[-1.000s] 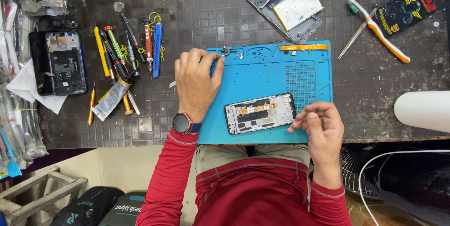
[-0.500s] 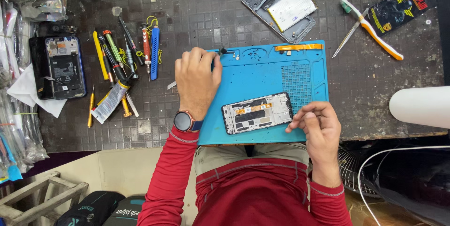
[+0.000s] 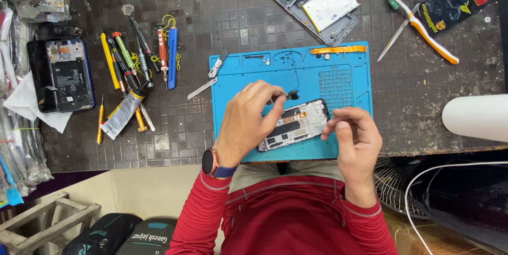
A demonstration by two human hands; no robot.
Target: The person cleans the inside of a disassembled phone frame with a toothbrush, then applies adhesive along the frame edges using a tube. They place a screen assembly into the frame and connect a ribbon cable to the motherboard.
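An opened phone frame (image 3: 299, 124) lies tilted on the blue work mat (image 3: 349, 80), its inner parts showing. My left hand (image 3: 247, 121) covers the frame's left end, and its fingertips pinch a small dark part (image 3: 291, 95) just above the frame's upper edge. A watch sits on that wrist. My right hand (image 3: 353, 134) is curled at the frame's right end, fingertips touching its edge.
Screwdrivers and picks (image 3: 135, 56) and a glue tube (image 3: 121, 115) lie left of the mat. A second opened phone (image 3: 69, 74) is at far left. A phone shell with battery (image 3: 317, 5), tweezers (image 3: 394, 41) and toothbrush (image 3: 423, 25) lie behind. A white cylinder (image 3: 476, 117) is right.
My left hand left the mat's upper left corner and came over the phone frame with a small part pinched. The frame now lies tilted, and my right hand has curled at its right end.
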